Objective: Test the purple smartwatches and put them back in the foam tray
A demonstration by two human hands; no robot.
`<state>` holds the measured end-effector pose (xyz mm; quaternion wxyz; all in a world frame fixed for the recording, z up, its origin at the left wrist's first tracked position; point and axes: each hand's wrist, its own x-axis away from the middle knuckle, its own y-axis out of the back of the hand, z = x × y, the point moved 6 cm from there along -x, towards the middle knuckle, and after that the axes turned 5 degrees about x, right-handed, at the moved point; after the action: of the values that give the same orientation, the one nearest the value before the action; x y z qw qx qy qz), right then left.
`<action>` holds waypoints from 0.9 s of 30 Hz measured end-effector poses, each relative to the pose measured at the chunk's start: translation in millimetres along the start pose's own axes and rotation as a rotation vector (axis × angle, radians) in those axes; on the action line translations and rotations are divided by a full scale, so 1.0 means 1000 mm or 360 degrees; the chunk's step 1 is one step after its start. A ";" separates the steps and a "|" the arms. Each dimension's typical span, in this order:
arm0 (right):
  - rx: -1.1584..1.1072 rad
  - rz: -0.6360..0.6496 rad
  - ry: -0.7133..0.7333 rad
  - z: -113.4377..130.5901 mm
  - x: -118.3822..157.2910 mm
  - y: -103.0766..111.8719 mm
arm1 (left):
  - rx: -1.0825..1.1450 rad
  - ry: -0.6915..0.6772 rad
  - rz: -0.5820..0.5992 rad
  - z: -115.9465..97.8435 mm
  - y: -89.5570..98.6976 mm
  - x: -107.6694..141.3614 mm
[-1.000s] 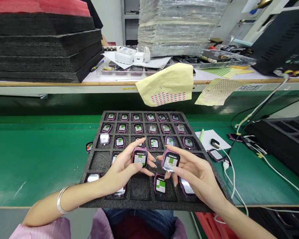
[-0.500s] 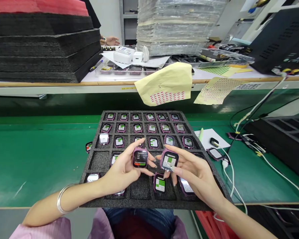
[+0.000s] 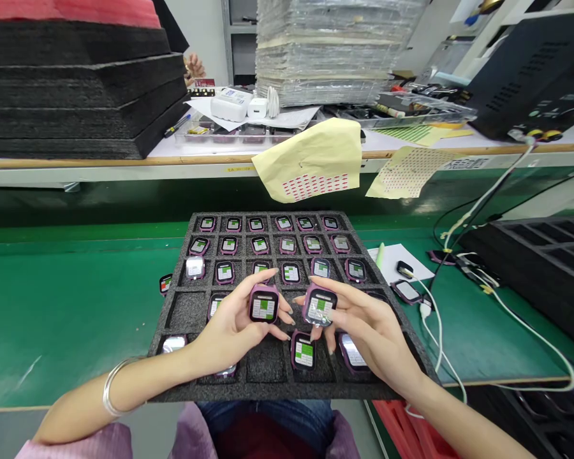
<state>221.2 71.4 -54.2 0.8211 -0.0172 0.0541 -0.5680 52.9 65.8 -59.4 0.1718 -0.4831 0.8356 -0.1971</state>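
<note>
one foam tray of watches on green bench; cluttered shelf behind.

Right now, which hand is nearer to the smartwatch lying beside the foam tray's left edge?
The left hand. It is over the foam tray, to the right of that smartwatch; the right hand is also over it, farther right.

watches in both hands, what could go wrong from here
Dropping: the left hand and right hand each hold a purple watch above the foam tray, so a slip might knock one against those below.

Mix-up: the two held watches look much alike, both showing green-and-white screens, so they could be confused.

Tray shift: its near edge lies close to the front edge of the green table, so a forearm bump might push it over.
</note>
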 end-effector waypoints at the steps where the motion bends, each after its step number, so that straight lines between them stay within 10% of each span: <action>1: 0.0039 -0.0047 0.0001 0.000 0.000 0.001 | 0.0006 0.0004 0.0008 0.000 0.000 0.000; 27: 0.0399 -0.0001 -0.0210 0.002 0.020 0.012 | 0.0013 0.0076 -0.0110 0.006 0.001 0.000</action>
<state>239.0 57.0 -54.4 0.8184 0.0482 -0.0716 -0.5682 55.2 65.5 -65.2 0.1470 -0.5061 0.8215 -0.2178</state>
